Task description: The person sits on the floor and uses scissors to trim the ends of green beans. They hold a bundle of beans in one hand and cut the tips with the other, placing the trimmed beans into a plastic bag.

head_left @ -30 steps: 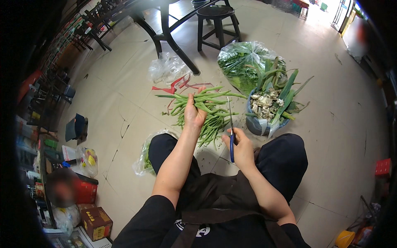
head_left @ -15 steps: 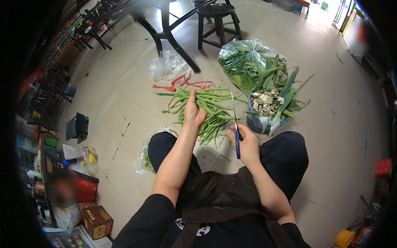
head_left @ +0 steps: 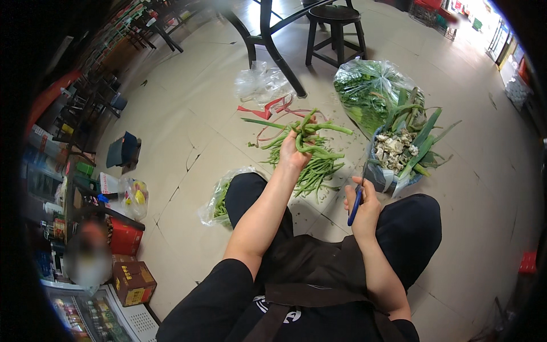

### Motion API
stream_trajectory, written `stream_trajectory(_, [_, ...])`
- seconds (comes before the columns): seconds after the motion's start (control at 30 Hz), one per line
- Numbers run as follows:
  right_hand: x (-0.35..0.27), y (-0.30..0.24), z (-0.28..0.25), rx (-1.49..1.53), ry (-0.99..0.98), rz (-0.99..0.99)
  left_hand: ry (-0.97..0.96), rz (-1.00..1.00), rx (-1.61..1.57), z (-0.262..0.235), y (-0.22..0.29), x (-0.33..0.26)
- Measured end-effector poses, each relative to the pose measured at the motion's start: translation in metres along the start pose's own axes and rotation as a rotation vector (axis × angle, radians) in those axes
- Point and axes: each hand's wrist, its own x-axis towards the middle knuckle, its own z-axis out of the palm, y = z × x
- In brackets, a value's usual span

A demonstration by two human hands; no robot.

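Observation:
My left hand (head_left: 297, 149) is closed round a bunch of long green beans (head_left: 325, 129), lifted above the floor. Under it lies a loose pile of green beans (head_left: 318, 174). My right hand (head_left: 365, 208) grips scissors (head_left: 355, 206) by their blue handles, the narrow blades pointing away from me. Just beyond the scissors stands a bucket (head_left: 373, 169) heaped with leafy green trimmings (head_left: 424, 142) and pale scraps (head_left: 393, 151). Beside my left knee sits a clear bag (head_left: 211, 206) with more beans inside.
Behind the bucket rests a clear bag of leafy greens (head_left: 364, 91). Red ribbon (head_left: 265, 111) and a crumpled plastic bag (head_left: 263, 81) lie near a dark table leg (head_left: 285, 68). A black stool (head_left: 335, 17) stands at the back; a brown carton (head_left: 134, 283) is at lower left.
The view has shifted, so the scene sits further right. The beans in my left hand have turned and bunched up. The scissors have drawn back from the beans, toward the bucket.

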Motion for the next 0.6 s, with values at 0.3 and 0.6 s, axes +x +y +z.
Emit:
stream_trajectory(0.3, [-0.007, 0.01, 0.009, -0.193, -0.077, -0.159, 0.145, 0.227, -0.032, 0.008, -0.001, 0.0])
stream_trajectory(0.6, [-0.002, 0.01, 0.01, -0.101, -0.019, -0.16, -0.032, 0.01, -0.066, -0.003, 0.01, -0.007])
